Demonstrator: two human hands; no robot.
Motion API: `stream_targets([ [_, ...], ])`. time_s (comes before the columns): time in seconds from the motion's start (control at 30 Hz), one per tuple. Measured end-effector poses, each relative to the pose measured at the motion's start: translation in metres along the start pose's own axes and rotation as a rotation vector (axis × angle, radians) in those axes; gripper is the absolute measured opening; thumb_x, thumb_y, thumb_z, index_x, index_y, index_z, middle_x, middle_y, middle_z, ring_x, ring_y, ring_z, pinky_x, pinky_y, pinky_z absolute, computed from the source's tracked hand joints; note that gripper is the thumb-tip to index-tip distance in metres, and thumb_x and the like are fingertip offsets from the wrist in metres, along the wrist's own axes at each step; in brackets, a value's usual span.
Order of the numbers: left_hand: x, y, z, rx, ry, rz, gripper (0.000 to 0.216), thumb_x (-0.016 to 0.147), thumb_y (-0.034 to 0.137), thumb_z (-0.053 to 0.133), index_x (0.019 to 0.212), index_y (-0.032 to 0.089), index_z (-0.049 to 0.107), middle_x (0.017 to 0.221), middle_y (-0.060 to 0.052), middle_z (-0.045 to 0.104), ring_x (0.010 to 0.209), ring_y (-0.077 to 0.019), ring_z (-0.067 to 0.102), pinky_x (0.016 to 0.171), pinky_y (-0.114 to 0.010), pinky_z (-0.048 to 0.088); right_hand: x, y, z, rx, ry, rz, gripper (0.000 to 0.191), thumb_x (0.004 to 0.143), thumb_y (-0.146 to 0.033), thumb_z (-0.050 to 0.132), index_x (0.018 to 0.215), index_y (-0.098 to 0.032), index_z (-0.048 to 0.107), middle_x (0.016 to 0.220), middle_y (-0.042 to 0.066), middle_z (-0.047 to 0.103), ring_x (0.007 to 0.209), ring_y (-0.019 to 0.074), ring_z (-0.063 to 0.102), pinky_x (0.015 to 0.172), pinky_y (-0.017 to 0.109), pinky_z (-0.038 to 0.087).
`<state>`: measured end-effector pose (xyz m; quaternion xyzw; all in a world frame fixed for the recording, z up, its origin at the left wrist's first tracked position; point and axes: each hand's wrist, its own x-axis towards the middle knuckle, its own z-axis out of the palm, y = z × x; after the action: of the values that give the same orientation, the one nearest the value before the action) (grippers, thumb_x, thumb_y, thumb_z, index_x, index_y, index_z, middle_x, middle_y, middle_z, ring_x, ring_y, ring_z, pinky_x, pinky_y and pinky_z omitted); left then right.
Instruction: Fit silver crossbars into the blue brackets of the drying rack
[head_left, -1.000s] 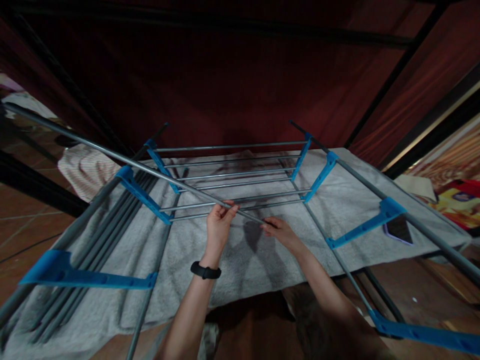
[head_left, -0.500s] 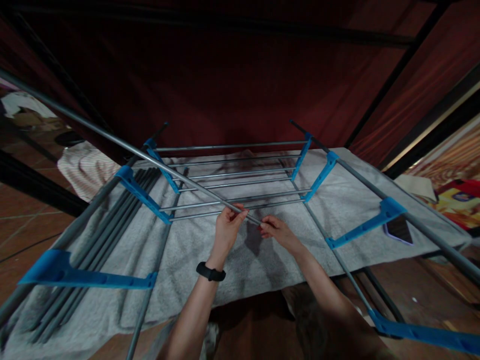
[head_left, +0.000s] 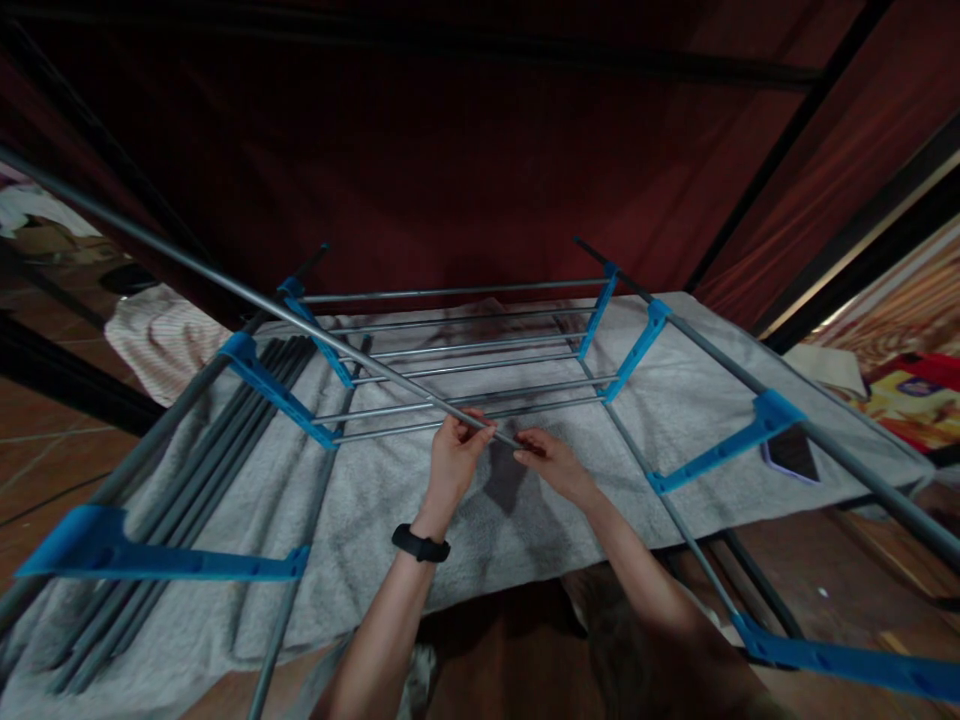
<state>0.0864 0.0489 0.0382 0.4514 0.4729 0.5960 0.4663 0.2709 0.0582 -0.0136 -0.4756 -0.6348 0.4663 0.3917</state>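
A long grey metal tube [head_left: 337,345] slants from the upper left down to my hands. My left hand [head_left: 459,445], with a black band on its wrist, pinches the tube a little short of its near end. At that end, the fingers of my right hand [head_left: 551,462] close round the tip. Behind and below the tube stands a partly built rack [head_left: 469,345] of grey tubes. Blue plastic brackets [head_left: 285,390] join its side poles, and several crossbars span its far part. The nearer brackets, like the blue one at right [head_left: 731,445], carry no crossbars.
Under the rack lies a grey blanket [head_left: 420,530]. Several loose grey tubes [head_left: 202,480] rest on it at left. A phone [head_left: 793,455] lies at right, near a red and yellow package [head_left: 915,400]. Dark red cloth [head_left: 465,150] hangs behind, and a striped cloth [head_left: 169,340] is at left.
Both hands keep their grip near the tube's end, and the right fingers have shifted slightly on the tip. The whole view has moved a little, so the rack appears slightly farther left.
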Motion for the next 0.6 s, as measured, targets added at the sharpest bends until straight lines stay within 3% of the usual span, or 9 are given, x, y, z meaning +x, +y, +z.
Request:
stream_targets([
  [0.33, -0.004, 0.000, 0.006, 0.148, 0.020, 0.048, 0.030, 0.069, 0.030, 0.075, 0.091, 0.019, 0.058, 0.081, -0.002, 0.068, 0.076, -0.0166, 0.065, 0.072, -0.030, 0.050, -0.004, -0.012, 0.004, -0.303, 0.017, -0.107, 0.022, 0.084, -0.020, 0.058, 0.104, -0.022, 0.068, 0.100, 0.005, 0.071, 0.091, 0.0190, 0.066, 0.083, 0.033, 0.050],
  [0.6, -0.003, -0.003, 0.005, 0.143, -0.030, 0.033, 0.032, 0.072, 0.030, 0.073, 0.098, 0.018, 0.059, 0.085, -0.004, 0.070, 0.079, -0.0175, 0.066, 0.075, -0.031, 0.050, -0.007, -0.015, 0.006, -0.335, -0.031, -0.125, 0.024, 0.089, -0.017, 0.051, 0.106, -0.022, 0.068, 0.103, 0.006, 0.072, 0.095, 0.0200, 0.067, 0.084, 0.032, 0.049],
])
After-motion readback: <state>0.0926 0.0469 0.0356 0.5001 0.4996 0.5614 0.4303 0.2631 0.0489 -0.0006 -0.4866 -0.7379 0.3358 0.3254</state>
